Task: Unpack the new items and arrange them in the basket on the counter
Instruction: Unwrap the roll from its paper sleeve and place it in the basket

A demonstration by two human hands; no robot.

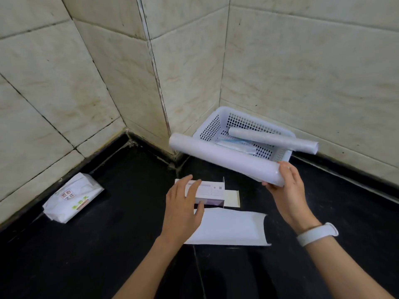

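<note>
Beige tiled walls [302, 61] meet seemingly stone counter [86, 255]

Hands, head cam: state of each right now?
Left hand: open, fingers resting on the box, not gripping it.
Right hand: closed on the end of the roll, held above the counter.

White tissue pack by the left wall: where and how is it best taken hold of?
Likely across its narrow width, from above. The tissue pack lies flat on the black counter, its long axis angled toward the wall, top face free. The left hand is nearest, now resting on the open box.
</note>
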